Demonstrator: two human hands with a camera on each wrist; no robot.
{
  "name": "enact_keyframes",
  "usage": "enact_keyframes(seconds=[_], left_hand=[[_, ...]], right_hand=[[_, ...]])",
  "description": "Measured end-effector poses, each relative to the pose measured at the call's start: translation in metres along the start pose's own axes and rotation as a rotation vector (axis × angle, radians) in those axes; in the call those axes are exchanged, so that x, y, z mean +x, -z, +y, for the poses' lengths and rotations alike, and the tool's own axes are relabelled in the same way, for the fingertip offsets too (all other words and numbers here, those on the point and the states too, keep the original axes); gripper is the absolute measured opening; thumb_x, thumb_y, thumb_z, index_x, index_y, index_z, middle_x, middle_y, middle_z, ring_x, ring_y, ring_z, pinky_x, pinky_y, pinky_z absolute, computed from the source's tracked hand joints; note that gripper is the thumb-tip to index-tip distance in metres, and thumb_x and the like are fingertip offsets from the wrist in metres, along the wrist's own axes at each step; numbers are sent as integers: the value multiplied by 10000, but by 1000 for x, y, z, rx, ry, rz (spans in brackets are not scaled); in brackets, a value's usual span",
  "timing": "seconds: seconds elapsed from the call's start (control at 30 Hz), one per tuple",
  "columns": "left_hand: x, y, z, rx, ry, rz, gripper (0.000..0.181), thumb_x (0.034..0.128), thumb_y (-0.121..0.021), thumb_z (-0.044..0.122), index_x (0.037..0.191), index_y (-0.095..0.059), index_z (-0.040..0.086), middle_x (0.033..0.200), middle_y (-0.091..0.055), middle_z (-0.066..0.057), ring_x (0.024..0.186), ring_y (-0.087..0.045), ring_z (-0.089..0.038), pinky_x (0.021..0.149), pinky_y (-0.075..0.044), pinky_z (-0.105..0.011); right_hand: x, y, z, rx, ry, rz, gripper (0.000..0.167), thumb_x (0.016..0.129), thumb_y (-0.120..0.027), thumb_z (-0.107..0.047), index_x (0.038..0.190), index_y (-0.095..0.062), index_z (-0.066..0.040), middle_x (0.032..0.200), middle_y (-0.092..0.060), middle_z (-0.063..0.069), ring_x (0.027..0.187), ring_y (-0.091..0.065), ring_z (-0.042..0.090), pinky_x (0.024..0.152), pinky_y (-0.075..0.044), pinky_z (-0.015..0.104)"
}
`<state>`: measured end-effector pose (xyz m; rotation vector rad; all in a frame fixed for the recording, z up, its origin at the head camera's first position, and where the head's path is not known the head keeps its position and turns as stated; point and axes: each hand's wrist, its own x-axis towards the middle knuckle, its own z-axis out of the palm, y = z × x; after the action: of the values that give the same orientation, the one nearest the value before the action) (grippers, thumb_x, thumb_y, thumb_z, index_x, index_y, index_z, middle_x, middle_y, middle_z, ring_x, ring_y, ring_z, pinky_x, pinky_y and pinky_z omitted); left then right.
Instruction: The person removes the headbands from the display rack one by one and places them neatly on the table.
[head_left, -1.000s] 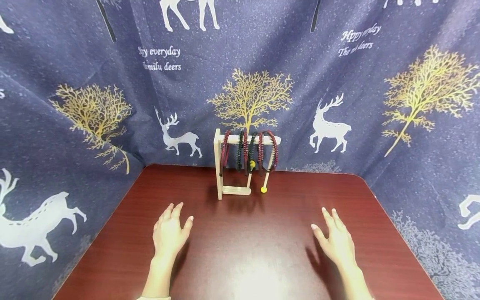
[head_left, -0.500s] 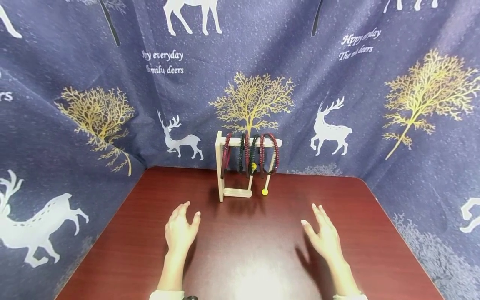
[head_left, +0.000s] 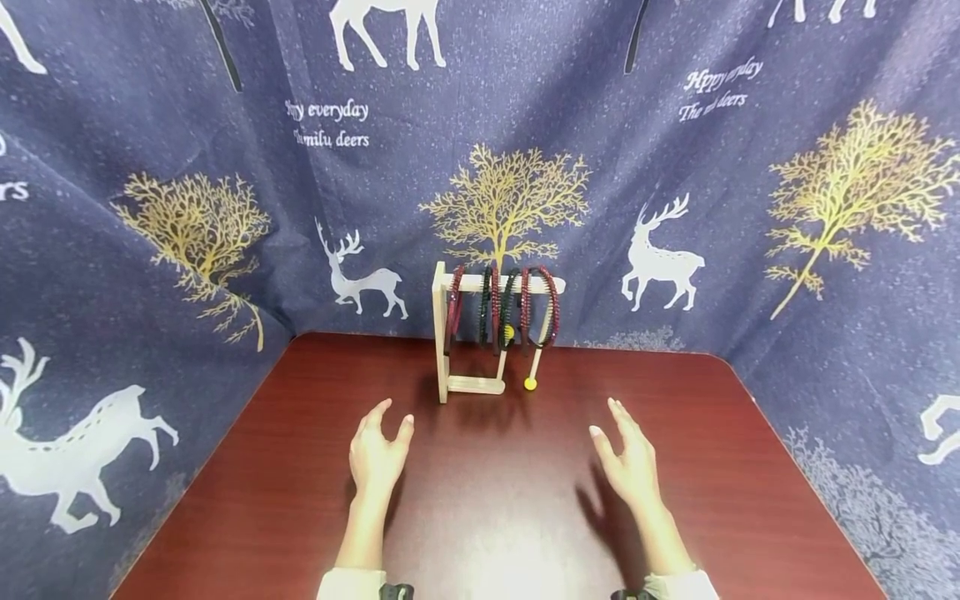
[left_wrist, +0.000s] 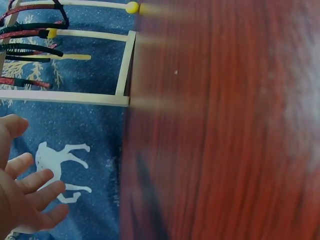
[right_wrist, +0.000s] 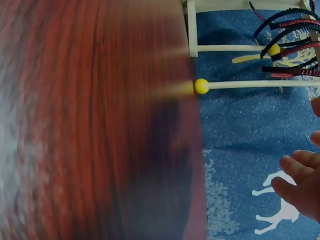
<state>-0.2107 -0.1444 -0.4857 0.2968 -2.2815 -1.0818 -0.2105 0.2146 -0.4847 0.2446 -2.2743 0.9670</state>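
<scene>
At the back of the table stands a light wooden rack [head_left: 441, 333], and several dark red and black headbands [head_left: 555, 308] hang from its top bar. In the head view my left hand [head_left: 377, 457] is held above the table, in front of the rack and to its left, with nothing in its relaxed fingers. My right hand [head_left: 632, 467] hovers to the right of the rack, likewise holding nothing. Both thumbs point inward, apart from the fingers. The left wrist view shows the left fingers [left_wrist: 42, 192] spread beside the rack; the right wrist view shows only the right fingertips [right_wrist: 295, 172].
The reddish-brown table [head_left: 510, 483] has a bright glare near its front. A thin rod ending in a yellow ball [head_left: 530, 384] stands at the rack's right side. Behind and on both sides hangs a blue cloth [head_left: 480, 100] printed with deer and trees.
Both hands have moved inward, toward each other and slightly toward the rack. More of both sleeves has come into view. The rack and headbands have stayed in place.
</scene>
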Motion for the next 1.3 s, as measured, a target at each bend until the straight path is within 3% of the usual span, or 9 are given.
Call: enact_keyframes(seconds=[0.23,0.5,0.77,1.03,1.17,1.3], left_hand=[[0,-13,0,-47,9,-10,462,775,-734,280,1194,-617,126,1113,-620,-155,1025,-554,-421,802,-419,-530],[0,-25,0,-133,-39,4,414,763,-743,252,1143,-652,116,1056,-639,-131,942,-591,-348,771,-430,-496],[4,-31,-5,-234,-53,-6,381,764,-750,206,1112,-663,76,1053,-651,-117,918,-619,-343,776,-463,-477],[15,-40,-1,-366,-39,-21,363,784,-738,187,1120,-660,72,1053,-659,-118,928,-620,-382,761,-487,-502],[15,-46,-1,-424,-12,1,347,790,-732,185,1122,-662,112,1043,-668,-90,936,-626,-363,770,-476,-521],[18,-52,-2,-447,-24,7,362,783,-739,175,1130,-655,115,1039,-667,-106,924,-632,-339,763,-472,-533]], right_hand=[[1,-8,-3,113,-125,21,490,847,-670,-130,1310,-524,-58,1240,-572,148,1135,-518,337,907,-385,470],[8,-16,-10,281,-160,54,436,835,-675,-61,1255,-562,-23,1164,-614,149,1028,-594,322,825,-461,236],[21,-11,-33,482,-208,96,334,829,-633,54,1157,-579,88,1094,-616,223,970,-587,422,773,-466,179],[33,-20,-33,612,-221,151,296,840,-605,77,1129,-569,129,1031,-623,200,893,-621,161,768,-463,186],[37,-25,-30,672,-213,151,310,838,-603,86,1137,-552,152,1035,-617,229,888,-619,149,770,-466,191],[43,-29,-27,699,-192,143,313,833,-609,89,1131,-547,162,1029,-616,215,888,-620,163,774,-474,206]])
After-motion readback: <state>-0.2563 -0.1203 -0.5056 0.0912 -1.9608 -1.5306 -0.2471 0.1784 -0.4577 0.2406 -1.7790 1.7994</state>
